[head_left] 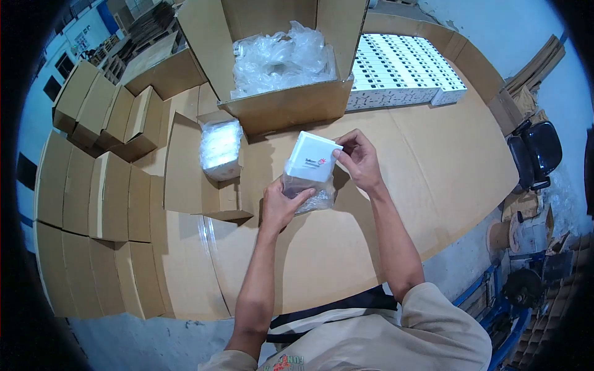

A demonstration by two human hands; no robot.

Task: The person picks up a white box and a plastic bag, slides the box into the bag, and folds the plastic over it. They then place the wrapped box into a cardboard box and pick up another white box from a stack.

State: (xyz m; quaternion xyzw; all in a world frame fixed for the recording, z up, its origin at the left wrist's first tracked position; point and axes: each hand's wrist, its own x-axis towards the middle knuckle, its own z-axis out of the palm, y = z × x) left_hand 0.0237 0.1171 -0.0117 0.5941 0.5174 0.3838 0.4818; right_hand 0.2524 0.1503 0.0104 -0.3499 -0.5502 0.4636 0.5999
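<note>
A white square box [307, 159] with a small red logo is partly inside a clear bubble-wrap bag [317, 196]. My left hand [283, 205] grips the bag and the lower left of the box. At the box's upper right corner, the fingers of my right hand [359, 159] pinch its edge. To the left, an open small carton [192, 170] holds bubble-wrapped items [221, 148]. Behind my hands stands a large open carton [288, 110] filled with crumpled bubble wrap [281, 60].
Rows of stacked white boxes [396, 69] stand at the back right of the cardboard-covered table [433, 179]. Many brown cartons [111, 191] are stacked at the left. A black chair [535, 153] is beyond the table's right edge.
</note>
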